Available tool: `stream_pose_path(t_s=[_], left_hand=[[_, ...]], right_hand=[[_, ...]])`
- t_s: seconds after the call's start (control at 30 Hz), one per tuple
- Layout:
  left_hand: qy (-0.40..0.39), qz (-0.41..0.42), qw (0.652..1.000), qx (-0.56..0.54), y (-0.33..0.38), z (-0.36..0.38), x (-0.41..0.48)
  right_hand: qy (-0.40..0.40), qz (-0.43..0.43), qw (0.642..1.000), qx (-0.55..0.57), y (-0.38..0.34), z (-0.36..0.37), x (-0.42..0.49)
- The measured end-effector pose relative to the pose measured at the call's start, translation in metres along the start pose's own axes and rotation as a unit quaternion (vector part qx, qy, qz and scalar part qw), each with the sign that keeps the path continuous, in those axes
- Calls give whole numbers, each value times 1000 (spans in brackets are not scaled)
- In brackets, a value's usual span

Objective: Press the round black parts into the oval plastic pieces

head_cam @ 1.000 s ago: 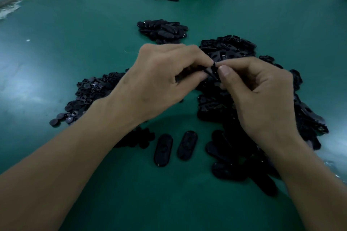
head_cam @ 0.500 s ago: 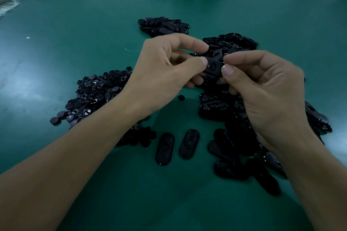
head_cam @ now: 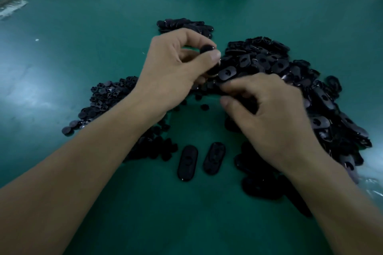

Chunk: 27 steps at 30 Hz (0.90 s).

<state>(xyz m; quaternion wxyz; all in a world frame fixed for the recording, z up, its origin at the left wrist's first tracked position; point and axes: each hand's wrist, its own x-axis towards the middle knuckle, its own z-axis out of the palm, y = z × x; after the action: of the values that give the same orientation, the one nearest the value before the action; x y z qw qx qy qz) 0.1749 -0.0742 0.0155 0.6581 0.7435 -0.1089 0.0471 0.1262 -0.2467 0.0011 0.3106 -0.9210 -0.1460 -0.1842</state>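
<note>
- Two oval plastic pieces (head_cam: 187, 162) are laid flat by the counter's (head_cam: 103, 223) near edge.
- The right hand (head_cam: 269, 126) has been dropped from the shared hold onto the heap of ovals (head_cam: 300, 89); whether its curled grip is clamped on anything cannot be told.
- The held oval piece (head_cam: 206, 48) is now pinched alone in the grip of the left hand (head_cam: 174, 72), above the counter's middle.

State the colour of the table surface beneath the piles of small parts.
The flat table surface is teal green throughout, shown best in the head view.
</note>
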Motion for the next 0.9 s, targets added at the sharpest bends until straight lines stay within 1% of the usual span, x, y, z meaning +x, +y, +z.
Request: stream_pose_path(t_s=[0.07, 0.13, 0.2, 0.33, 0.43, 0.5, 0.53, 0.6, 0.67, 0.73, 0.8, 0.9], left_hand=[[43, -3, 999, -19, -1, 0, 1], [71, -10, 996, -44, -2, 0, 1], [84, -20, 994, -61, -1, -1, 1], [97, -25, 994, -42, 0, -1, 2], [85, -51, 991, -95, -1, 0, 1], [77, -59, 988, -120, -2, 1, 1], [74, -61, 988, -122, -3, 2, 1], [64, -68, 990, -109, -3, 3, 1], [46, -71, 992, -94, -3, 4, 0], [27, -62, 994, -83, -2, 6, -2], [14, -47, 996, -72, -1, 7, -4], [-8, -38, 997, -61, 1, 9, -6]], right_hand=[[-58, -25, 994, -89, -4, 4, 1], [-92, -34, 988, -122, -10, 5, 4], [-115, -33, 985, -127, -14, 7, 6], [-110, -25, 988, -105, -15, 10, 6], [-113, -29, 984, -138, -16, 12, 5], [-100, -33, 983, -148, -15, 13, 5], [-85, -27, 988, -126, -15, 13, 5], [-39, 3, 998, -42, -15, 10, 5], [15, 31, 999, 26, -13, 5, 4], [54, 42, 996, 60, -11, -1, 2], [70, 60, 992, 85, -8, -4, 1], [70, 89, 986, 119, -4, -6, 1]])
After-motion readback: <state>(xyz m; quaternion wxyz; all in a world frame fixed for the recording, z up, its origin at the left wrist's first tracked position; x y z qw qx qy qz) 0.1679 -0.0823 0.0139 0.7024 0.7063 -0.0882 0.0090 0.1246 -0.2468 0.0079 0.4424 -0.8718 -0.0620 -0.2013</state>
